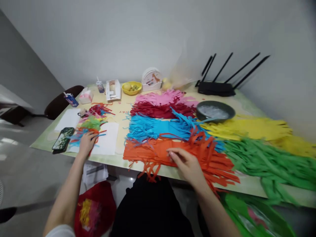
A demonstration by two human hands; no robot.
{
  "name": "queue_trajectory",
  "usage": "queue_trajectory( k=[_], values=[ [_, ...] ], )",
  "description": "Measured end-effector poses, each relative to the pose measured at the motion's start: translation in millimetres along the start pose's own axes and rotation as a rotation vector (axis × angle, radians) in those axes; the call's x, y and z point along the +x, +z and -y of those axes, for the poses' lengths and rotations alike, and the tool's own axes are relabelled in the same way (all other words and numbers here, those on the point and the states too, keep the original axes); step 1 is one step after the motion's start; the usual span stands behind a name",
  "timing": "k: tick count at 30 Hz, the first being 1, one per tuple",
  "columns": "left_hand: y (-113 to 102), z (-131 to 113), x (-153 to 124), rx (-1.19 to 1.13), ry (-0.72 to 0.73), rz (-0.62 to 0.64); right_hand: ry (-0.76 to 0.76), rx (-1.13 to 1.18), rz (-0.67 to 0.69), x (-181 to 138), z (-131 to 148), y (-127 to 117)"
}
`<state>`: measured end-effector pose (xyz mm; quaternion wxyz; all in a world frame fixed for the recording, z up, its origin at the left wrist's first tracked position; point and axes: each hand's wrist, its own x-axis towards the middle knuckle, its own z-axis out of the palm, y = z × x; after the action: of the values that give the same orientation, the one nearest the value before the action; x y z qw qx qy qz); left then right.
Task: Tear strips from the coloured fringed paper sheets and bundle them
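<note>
Left hand (87, 143) on coloured strips (78, 139), right hand (188, 164) over orange fringe (145, 149) — I can't tell either grip's state.

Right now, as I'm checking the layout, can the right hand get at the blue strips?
Probably yes: the right hand is at the orange strips, and the blue strips lie just beyond, only loose orange strands crossing their near edge.

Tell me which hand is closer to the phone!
Left. The left hand is just right of the phone; the right hand is much farther right, by the orange strips.
</note>
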<state>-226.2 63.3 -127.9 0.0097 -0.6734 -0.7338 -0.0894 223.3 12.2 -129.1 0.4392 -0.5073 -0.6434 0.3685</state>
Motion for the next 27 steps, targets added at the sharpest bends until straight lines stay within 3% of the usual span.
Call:
queue_trajectory(
  k=[3,5,8,11,14,17,21,24,27],
  values=[
    [-15.5,-22.1,3.6,0.084,0.007,0.021,-0.086,-0.388,-0.011,58.4,-15.1,-29.2],
    [-33.8,-53.6,8.1,0.205,0.017,-0.002,-0.128,-0.755,0.107,107.9,-23.4,-39.9],
    [-55.4,-119.7,31.4,0.286,0.09,-0.127,-0.149,-0.897,0.177,176.2,-36.1,-41.2],
    [-53.9,-187.8,75.9,0.174,0.167,-0.143,-0.167,-0.985,0.238,217.5,-51.9,-36.5],
    [-26.3,-247.6,122.7,-0.077,0.458,0.003,-0.181,-1.053,0.261,234.2,-67.6,-36.9],
    [14.1,-297.1,153.0,-0.127,0.607,0.084,-0.184,-1.093,0.242,241.7,-76.4,-43.2],
    [55.1,-338.1,170.2,-0.098,0.598,0.096,-0.176,-1.132,0.166,244.9,-74.1,-50.3],
    [66.6,-349.1,180.5,-0.068,0.518,0.057,-0.205,-1.16,0.153,235.0,-67.6,-42.5],
    [69.1,-350.1,190.6,-0.052,0.465,0.071,-0.265,-1.167,0.234,218.2,-64.7,-25.4]
  ],
)
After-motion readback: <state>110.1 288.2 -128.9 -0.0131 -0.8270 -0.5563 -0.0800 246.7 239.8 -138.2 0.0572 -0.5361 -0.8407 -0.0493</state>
